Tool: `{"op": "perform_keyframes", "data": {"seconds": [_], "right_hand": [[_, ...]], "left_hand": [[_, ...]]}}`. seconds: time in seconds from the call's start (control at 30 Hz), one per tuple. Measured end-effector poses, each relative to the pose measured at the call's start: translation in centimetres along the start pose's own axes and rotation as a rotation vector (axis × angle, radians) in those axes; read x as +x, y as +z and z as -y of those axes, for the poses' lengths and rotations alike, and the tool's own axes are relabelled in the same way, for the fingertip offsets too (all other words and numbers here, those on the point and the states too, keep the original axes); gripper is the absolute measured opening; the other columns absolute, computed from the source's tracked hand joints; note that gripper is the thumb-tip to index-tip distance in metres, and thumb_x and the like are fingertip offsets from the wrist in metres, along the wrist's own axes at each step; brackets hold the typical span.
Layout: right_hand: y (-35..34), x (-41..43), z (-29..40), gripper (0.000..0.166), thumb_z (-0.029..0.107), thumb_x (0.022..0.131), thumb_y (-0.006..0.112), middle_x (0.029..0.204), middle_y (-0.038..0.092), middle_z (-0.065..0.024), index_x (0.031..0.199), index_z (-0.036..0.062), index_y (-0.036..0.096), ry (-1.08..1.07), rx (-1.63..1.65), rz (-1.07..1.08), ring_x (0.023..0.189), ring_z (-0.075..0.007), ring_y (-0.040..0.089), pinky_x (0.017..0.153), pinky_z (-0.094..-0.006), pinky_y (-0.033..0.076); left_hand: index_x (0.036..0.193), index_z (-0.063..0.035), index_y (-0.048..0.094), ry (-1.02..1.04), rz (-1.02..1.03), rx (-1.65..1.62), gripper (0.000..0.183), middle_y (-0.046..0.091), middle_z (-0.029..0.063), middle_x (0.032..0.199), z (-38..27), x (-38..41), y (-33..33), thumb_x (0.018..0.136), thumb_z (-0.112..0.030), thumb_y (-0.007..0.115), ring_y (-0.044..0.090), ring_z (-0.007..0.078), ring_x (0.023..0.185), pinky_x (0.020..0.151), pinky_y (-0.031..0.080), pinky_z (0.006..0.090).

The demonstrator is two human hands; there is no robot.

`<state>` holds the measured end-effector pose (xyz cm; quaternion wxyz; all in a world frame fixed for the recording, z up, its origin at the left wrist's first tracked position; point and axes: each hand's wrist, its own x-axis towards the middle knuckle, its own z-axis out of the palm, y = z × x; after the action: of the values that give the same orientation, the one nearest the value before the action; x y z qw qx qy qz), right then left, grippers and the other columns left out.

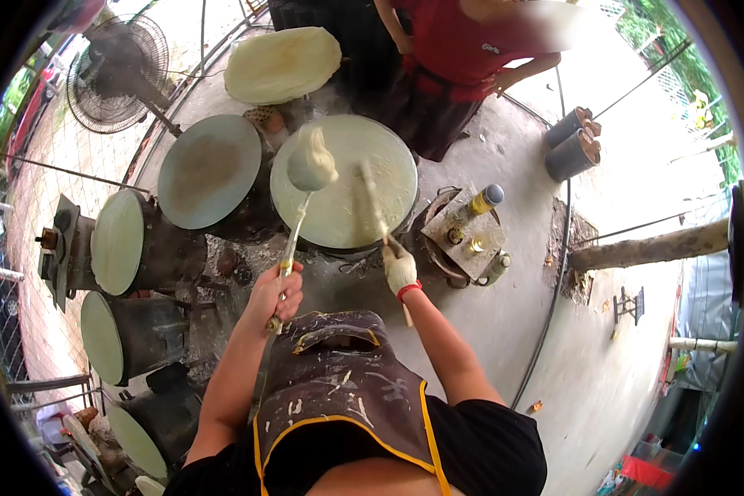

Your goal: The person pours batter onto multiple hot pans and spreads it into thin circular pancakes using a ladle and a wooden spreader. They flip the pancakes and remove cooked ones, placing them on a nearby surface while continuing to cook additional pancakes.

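Note:
Bare and closed around its handle, my left hand (277, 296) holds a ladle (304, 177) heaped with pale batter (316, 158). The ladle's bowl is over the left part of a large round griddle (344, 217) coated with a thin pale layer. My right hand (401, 268), in a whitish glove with a red band at the wrist, grips a wooden stick (375, 204). The stick's blurred far end is over the griddle's middle; whether it touches the layer I cannot tell.
More round griddles (209, 170) on drum stoves curve down the left. A large pale flatbread (282, 65) lies beyond. A person in red (446, 62) stands past the main griddle. Right of it, a small board (465, 232) holds bottles and a glass. A fan (121, 74) is upper left.

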<state>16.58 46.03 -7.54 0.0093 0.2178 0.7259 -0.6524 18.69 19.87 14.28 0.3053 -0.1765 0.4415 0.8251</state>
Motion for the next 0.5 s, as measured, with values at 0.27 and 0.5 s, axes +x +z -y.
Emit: {"op": "perform_keyframes", "data": {"seconds": [0.27,0.5], "right_hand": [[2.7,0.9,1.7,0.03,0.02,0.09,0.055,0.063,0.049,0.0024,0.12,0.0187,0.057,0.414,0.483,-0.143,0.043,-0.0066,0.039,0.034,-0.0212,0.029],[18.1,1.9,6.7,0.034,0.018,0.091,0.051,0.063,0.045,0.003,0.124,0.0238,0.052,0.416,0.39,-0.023,0.043,-0.0062,0.038,0.037,-0.0212,0.03]], "left_hand": [[0.1,-0.0017,0.045,0.104,-0.131,-0.05,0.013,0.037,-0.0006,0.063,-6.2,-2.3,-4.5,0.087,-0.005,0.045,0.035,0.0038,0.038,0.03,0.03,0.0186],[0.101,-0.0048,0.042,0.344,-0.073,0.28,0.015,0.038,0.0007,0.059,-15.7,3.6,-16.5,0.086,-0.005,0.046,0.036,0.0065,0.037,0.03,0.031,0.0213]]}}
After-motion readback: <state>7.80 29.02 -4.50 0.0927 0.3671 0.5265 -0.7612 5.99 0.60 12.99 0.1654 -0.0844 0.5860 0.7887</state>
